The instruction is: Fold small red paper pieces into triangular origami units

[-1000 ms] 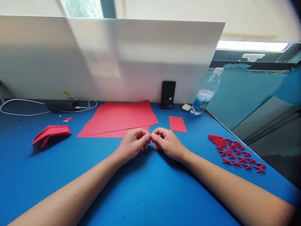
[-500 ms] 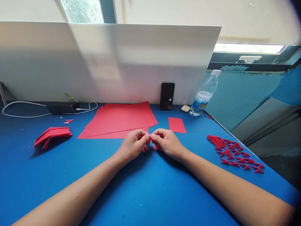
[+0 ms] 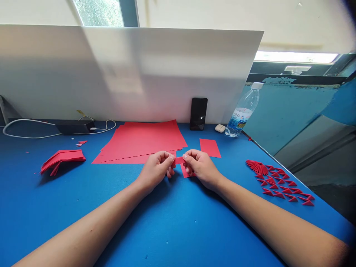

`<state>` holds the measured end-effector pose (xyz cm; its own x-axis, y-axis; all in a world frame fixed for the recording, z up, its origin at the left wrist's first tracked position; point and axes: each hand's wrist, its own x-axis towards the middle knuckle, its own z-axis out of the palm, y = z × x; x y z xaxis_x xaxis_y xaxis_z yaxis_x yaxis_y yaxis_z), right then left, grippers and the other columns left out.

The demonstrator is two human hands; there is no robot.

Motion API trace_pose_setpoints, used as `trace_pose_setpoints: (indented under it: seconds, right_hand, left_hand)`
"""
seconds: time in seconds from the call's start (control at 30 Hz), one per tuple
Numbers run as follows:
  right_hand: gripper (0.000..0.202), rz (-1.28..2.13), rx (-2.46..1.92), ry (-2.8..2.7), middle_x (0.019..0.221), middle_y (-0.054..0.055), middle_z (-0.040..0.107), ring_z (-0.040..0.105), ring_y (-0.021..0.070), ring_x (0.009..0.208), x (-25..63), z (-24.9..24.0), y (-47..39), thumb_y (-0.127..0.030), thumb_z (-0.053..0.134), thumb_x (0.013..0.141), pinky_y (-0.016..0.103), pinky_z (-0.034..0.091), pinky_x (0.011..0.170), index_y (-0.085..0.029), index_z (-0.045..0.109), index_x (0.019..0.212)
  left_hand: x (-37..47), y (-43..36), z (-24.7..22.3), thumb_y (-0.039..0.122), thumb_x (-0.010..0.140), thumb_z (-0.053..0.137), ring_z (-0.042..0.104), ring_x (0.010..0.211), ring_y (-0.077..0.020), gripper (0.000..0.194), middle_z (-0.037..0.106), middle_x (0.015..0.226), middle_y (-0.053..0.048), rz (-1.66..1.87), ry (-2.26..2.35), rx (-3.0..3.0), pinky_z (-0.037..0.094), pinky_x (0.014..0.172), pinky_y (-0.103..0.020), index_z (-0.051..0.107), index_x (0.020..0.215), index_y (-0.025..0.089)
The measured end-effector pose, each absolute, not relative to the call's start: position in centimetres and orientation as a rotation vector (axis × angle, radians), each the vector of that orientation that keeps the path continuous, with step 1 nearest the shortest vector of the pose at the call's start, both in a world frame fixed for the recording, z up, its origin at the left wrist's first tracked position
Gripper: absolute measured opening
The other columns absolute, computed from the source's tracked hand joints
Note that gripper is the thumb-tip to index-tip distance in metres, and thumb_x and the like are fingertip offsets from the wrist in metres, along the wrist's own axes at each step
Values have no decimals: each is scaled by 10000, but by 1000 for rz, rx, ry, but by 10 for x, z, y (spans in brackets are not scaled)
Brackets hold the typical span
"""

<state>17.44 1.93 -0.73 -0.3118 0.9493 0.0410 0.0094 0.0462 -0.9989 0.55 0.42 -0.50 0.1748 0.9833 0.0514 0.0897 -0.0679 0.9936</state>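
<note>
Between my two hands, above the middle of the blue table, is a small folded strip of red paper (image 3: 179, 160). My left hand (image 3: 159, 165) is closed, thumb and forefinger pinching the strip's left end. Its right end sits in the pinch of my right hand (image 3: 200, 165). Partly hidden under the right hand lies a red paper piece (image 3: 184, 171). Another red rectangle (image 3: 210, 148) lies flat just beyond that hand. Large red sheets (image 3: 144, 139) are stacked behind the left hand.
Folded red paper strips (image 3: 63, 158) are piled at left, near red scraps (image 3: 82, 142). Several folded red triangles (image 3: 280, 183) lie at right. Along the back are a black adapter (image 3: 74, 127) with a white cable, a phone (image 3: 198, 114), a white earbud case (image 3: 220, 128) and a water bottle (image 3: 241, 113).
My hands have drawn slightly apart, so more of the red strip shows between the fingertips. More of the paper under my right hand is visible.
</note>
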Motion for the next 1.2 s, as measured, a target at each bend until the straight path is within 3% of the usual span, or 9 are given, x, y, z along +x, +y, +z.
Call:
trace_pose_setpoints:
  seconds: [0.23,0.4,0.53,0.77,0.97,1.2]
  right_hand:
    - [243,1338,-944,-1664,560,-36,519,495,101,480,175,-8,16,-396,520,865,236,401,497,-177,494,763]
    - [245,1210,-963,-1814,610,-20,530,508,109,529,174,-7,15,-400,525,865,234,387,509,-173,525,771]
    - [243,1192,-968,-1835,600,-19,532,503,109,529,174,-7,15,-393,514,874,236,384,516,-175,529,767]
    - [233,1279,-991,-1652,556,-34,522,486,100,476,173,-12,16,-386,550,832,226,383,478,-181,489,738]
    - [210,1408,-1042,-1221,497,-51,488,436,88,418,175,-12,26,-364,517,811,190,319,394,-196,426,724]
    - [272,1364,-954,-1576,572,-32,518,472,89,490,175,-3,18,-426,586,809,217,382,477,-167,514,767]
  left_hand:
    - [5,0,-1,396,810,584,533,491,-94,273,589,587,3,1007,1114,1463,443,511,-220,589,755,129]
    - [5,1,-3,404,801,591,550,511,-93,275,610,685,-11,991,1080,1492,449,499,-218,583,763,132]
    - [6,1,-4,413,808,576,531,487,-90,282,575,613,10,977,1088,1514,445,482,-212,548,727,144]
    - [8,3,-5,422,815,561,533,468,-95,290,585,581,7,1002,1090,1495,437,472,-215,551,733,144]
    - [5,6,-5,334,793,581,543,480,-88,217,605,645,-8,1122,1077,1254,432,458,-209,540,704,141]
    - [6,2,-2,409,782,614,555,495,-100,290,631,675,-14,1070,1046,1346,456,493,-229,590,880,138]
